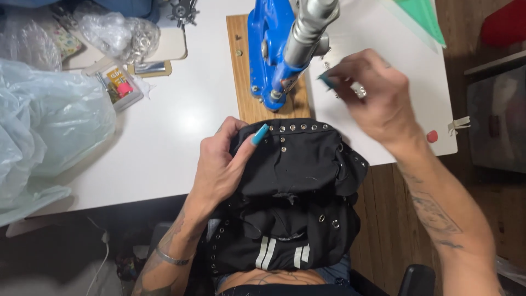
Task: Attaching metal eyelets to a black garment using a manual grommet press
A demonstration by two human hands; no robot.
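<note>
A white table [181,126] carries a wooden board [241,71], plastic bags [49,120] and black studded fabric [301,159].

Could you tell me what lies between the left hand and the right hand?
In the head view, the blue press on its wooden board.

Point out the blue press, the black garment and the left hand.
blue press [264,49], head view, its blue body.
black garment [298,164], head view, middle of the fabric.
left hand [222,164], head view, back of the hand.

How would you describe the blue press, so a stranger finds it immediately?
On the white table, find the wooden board at the far middle. The blue press stands on it, above the black garment. Nothing else there is bright blue metal with a grey handle.
</note>
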